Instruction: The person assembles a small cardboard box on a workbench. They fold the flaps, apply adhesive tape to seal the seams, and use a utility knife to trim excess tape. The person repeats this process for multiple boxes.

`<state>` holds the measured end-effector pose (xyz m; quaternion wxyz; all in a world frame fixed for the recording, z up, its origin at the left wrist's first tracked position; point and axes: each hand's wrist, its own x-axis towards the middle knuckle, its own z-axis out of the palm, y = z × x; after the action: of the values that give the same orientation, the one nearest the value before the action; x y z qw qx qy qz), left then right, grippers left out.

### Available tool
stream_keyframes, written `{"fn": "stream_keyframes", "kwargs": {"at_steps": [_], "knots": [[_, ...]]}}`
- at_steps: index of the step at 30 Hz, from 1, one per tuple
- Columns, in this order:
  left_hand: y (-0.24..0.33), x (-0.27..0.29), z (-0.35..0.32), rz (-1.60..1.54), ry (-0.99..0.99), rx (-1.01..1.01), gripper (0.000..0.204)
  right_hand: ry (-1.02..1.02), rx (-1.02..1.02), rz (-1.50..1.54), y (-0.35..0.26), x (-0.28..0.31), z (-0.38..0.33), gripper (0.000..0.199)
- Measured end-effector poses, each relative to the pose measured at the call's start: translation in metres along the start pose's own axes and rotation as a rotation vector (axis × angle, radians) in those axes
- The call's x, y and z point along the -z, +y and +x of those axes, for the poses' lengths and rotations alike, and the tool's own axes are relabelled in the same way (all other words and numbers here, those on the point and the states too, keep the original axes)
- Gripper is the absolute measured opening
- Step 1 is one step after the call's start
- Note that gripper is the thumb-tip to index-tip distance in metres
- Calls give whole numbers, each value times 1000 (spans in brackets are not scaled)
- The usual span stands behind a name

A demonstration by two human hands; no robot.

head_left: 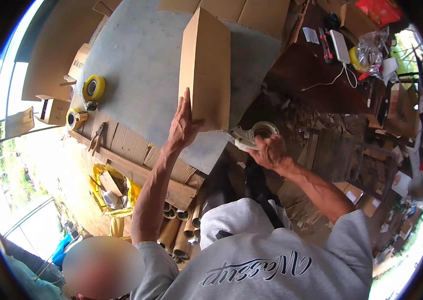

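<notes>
Low in the frame, under the table edge, brown card tubes [181, 227] are lying stacked with their open ends showing. Left of them a yellow bag [102, 175] is gaping, holding what look like a few roll cores, though I cannot tell more.

Just above, the right hand [271, 151] is gripping a tape dispenser [251, 134], fingers wrapped tight round its handle, and holding it just beside the lower right corner of the box [205, 65]. The left hand [182, 125] is pressing flat and open against the box's left side, grasping nothing.

At centre top, the box is standing tall on the grey table [136, 65], closed, so its contents are hidden.

Judging from this, taping the box is the step in hand. The next move calls for the left palm bracing the box while the dispenser meets the card squarely at that corner.

At upper left, two yellow tape rolls [94, 87] are sitting near the table's edge, with pliers [97, 135] below them. At upper right, a dark bench [311, 75] is carrying a white slab with a cable [340, 46] and a clear bag [371, 50] with something yellow beside it.
</notes>
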<state>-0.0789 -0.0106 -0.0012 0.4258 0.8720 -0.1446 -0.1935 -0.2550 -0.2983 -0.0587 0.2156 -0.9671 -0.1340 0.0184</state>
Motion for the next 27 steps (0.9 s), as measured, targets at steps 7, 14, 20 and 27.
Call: {"fn": "stream_keyframes", "kwargs": {"at_steps": [7,14,20,27], "knots": [[6,2,-4,21,-2,32,108,319,259,-229,48,17,49,57],[-3,-3,-4,113,33,-10,107,349,176,-367,0,1,91,34],[-9,-13,-3,122,74,-28,105,433,99,-585,-28,-23,83,28],[-5,-12,-12,94,166,61,98,177,-248,-344,-67,-18,101,14]]}}
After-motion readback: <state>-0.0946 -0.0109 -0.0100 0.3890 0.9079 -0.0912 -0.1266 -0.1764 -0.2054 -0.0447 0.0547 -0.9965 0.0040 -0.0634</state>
